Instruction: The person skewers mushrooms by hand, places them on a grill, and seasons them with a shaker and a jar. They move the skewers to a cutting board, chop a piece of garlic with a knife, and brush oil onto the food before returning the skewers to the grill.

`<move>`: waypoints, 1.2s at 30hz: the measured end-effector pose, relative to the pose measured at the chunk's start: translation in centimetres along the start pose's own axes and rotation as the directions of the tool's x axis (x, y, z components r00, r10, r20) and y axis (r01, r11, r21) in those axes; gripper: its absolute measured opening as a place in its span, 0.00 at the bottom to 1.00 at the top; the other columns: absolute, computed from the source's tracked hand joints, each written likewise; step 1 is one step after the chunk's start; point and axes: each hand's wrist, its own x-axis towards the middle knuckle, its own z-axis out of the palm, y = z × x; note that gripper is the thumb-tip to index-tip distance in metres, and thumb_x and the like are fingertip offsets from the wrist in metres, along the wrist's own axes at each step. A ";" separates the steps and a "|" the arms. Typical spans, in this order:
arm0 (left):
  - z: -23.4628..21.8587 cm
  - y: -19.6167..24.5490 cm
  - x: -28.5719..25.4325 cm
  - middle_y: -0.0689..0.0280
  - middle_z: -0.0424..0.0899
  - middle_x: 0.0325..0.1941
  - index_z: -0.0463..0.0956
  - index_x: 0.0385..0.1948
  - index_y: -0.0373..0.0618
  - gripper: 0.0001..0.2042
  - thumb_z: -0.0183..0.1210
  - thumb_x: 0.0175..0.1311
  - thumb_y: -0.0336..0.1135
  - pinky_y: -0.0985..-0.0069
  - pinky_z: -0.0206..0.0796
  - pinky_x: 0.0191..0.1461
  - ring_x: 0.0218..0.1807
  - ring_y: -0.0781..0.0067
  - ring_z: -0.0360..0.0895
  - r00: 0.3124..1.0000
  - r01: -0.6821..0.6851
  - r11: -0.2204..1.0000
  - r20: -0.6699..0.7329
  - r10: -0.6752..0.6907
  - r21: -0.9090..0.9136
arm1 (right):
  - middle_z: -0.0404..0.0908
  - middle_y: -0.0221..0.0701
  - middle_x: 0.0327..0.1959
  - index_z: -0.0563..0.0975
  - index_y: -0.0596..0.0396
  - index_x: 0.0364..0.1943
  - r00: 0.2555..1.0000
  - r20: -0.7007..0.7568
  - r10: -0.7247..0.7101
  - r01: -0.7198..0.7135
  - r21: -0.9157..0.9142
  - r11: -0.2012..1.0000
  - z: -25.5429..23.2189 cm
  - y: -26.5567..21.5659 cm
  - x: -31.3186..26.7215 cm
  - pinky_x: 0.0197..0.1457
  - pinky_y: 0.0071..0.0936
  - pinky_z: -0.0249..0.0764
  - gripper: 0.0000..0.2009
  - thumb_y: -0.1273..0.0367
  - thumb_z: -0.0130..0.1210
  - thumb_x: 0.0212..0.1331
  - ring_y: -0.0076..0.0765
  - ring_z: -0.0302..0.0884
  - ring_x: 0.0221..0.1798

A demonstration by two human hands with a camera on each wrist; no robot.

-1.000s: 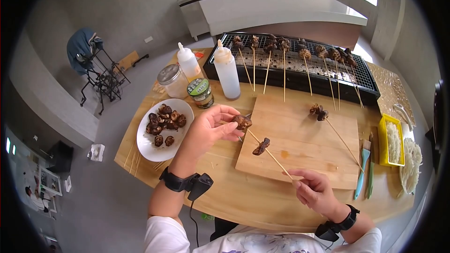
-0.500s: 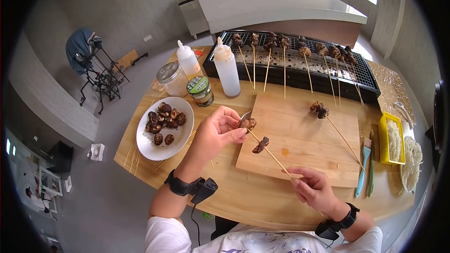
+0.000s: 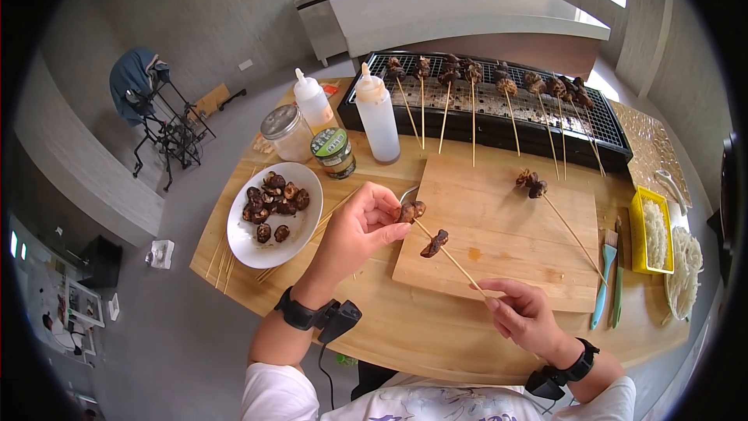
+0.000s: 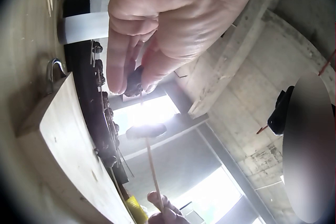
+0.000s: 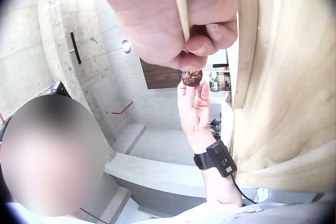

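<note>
In the head view my left hand (image 3: 362,222) pinches a dark cooked mushroom (image 3: 411,211) between thumb and fingers. The far end of a bamboo skewer (image 3: 465,271) meets that mushroom. Lower on the same stick sits a second mushroom piece (image 3: 435,244). My right hand (image 3: 526,316) grips the skewer near its other end, over the front edge of the cutting board (image 3: 506,226). In the left wrist view the pinched mushroom (image 4: 135,81) shows between the fingertips. A finished-looking mushroom skewer (image 3: 573,226) lies on the board's right side.
A white plate (image 3: 238,243) of mushrooms stands at left, loose skewers beside it. Behind are squeeze bottles (image 3: 380,129), a jar (image 3: 284,131) and a green-lidded tub (image 3: 333,154). A grill (image 3: 499,125) bears several skewers. At right lie a brush (image 3: 601,288) and a yellow basket (image 3: 640,253).
My left hand has shifted slightly right and down, and the mushroom in it has turned and come closer along the skewer's tip. My right hand has stayed nearly still.
</note>
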 end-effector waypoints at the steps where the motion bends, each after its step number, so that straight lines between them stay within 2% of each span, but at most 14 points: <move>1: 0.0 0.0 0.0 0.67 0.76 0.35 0.65 0.37 0.40 0.13 0.60 0.53 0.23 0.82 0.70 0.42 0.37 0.81 0.76 1.000 -0.013 0.998 -0.010 0.013 0.057 | 0.62 0.20 0.10 0.71 0.55 0.52 1.000 0.000 0.001 -0.001 0.000 1.000 0.0 0.0 0.0 0.19 0.16 0.54 0.14 0.72 0.46 0.63 0.14 0.56 0.15; 3: 0.2 0.0 -0.2 0.67 0.76 0.35 0.66 0.36 0.39 0.12 0.60 0.53 0.23 0.82 0.70 0.42 0.37 0.81 0.76 0.999 -0.026 0.993 -0.019 0.028 0.113 | 0.62 0.20 0.10 0.71 0.56 0.52 1.000 -0.005 -0.004 0.004 -0.007 1.000 0.0 0.0 0.0 0.19 0.16 0.54 0.14 0.73 0.46 0.62 0.14 0.56 0.14; 5: 0.7 0.3 -0.4 0.66 0.77 0.35 0.67 0.34 0.38 0.12 0.61 0.52 0.23 0.81 0.71 0.43 0.37 0.80 0.77 0.992 -0.097 0.949 -0.045 0.116 0.300 | 0.62 0.21 0.10 0.71 0.56 0.51 1.000 -0.012 -0.020 0.019 -0.019 1.000 0.1 0.2 0.0 0.18 0.16 0.54 0.13 0.73 0.46 0.62 0.14 0.56 0.14; 8: 1.2 0.8 -0.7 0.64 0.77 0.35 0.67 0.34 0.38 0.11 0.61 0.52 0.23 0.80 0.72 0.44 0.38 0.78 0.78 0.989 -0.123 0.914 -0.032 0.147 0.387 | 0.62 0.21 0.10 0.71 0.56 0.51 0.999 -0.024 -0.045 0.044 -0.042 0.998 0.2 0.2 0.0 0.18 0.16 0.54 0.14 0.73 0.46 0.62 0.14 0.56 0.14; 14: 1.8 0.5 -0.8 0.63 0.77 0.36 0.67 0.34 0.38 0.12 0.61 0.51 0.22 0.79 0.74 0.44 0.37 0.75 0.79 0.960 -0.255 0.866 0.005 0.280 0.431 | 0.62 0.21 0.10 0.71 0.56 0.52 0.997 -0.030 -0.075 0.073 -0.062 0.995 0.1 0.3 0.0 0.18 0.16 0.54 0.14 0.74 0.45 0.62 0.14 0.55 0.14; 17: 1.6 0.2 -0.7 0.60 0.75 0.39 0.68 0.36 0.37 0.13 0.61 0.49 0.19 0.78 0.74 0.44 0.40 0.75 0.77 0.955 -0.285 0.862 0.050 0.291 0.420 | 0.62 0.21 0.10 0.71 0.55 0.52 0.996 -0.027 -0.088 0.086 -0.063 0.994 0.1 0.4 0.0 0.18 0.16 0.54 0.14 0.74 0.45 0.62 0.14 0.55 0.14; 28: 2.0 0.2 -0.7 0.57 0.76 0.39 0.68 0.33 0.37 0.12 0.61 0.48 0.18 0.77 0.75 0.42 0.39 0.72 0.77 0.926 -0.370 0.823 0.099 0.365 0.431 | 0.62 0.21 0.09 0.71 0.55 0.52 0.995 -0.028 -0.096 0.093 -0.085 0.992 0.1 0.2 -0.1 0.18 0.16 0.54 0.14 0.73 0.45 0.63 0.15 0.56 0.13; 31: 2.1 0.1 -0.6 0.59 0.75 0.39 0.68 0.34 0.37 0.12 0.60 0.49 0.18 0.79 0.75 0.42 0.38 0.72 0.78 0.920 -0.383 0.820 0.097 0.379 0.426 | 0.62 0.21 0.10 0.70 0.55 0.52 0.995 -0.024 -0.092 0.090 -0.073 0.993 0.2 0.1 -0.1 0.18 0.16 0.54 0.14 0.73 0.45 0.63 0.15 0.56 0.14; 33: 2.0 0.2 -0.6 0.61 0.75 0.38 0.68 0.34 0.37 0.12 0.60 0.50 0.19 0.80 0.75 0.41 0.37 0.72 0.78 0.917 -0.388 0.818 0.090 0.389 0.423 | 0.62 0.21 0.11 0.70 0.56 0.53 0.999 -0.016 -0.050 0.050 0.035 0.998 0.1 0.1 -0.1 0.19 0.16 0.55 0.14 0.72 0.45 0.63 0.15 0.56 0.15; 36: 1.8 0.1 -0.5 0.61 0.76 0.39 0.67 0.36 0.38 0.12 0.60 0.50 0.20 0.79 0.75 0.42 0.38 0.72 0.78 0.922 -0.377 0.809 0.104 0.372 0.451 | 0.62 0.20 0.12 0.69 0.57 0.53 0.999 -0.025 -0.044 0.046 0.071 0.996 0.2 0.1 -0.1 0.19 0.16 0.55 0.15 0.72 0.45 0.63 0.15 0.55 0.16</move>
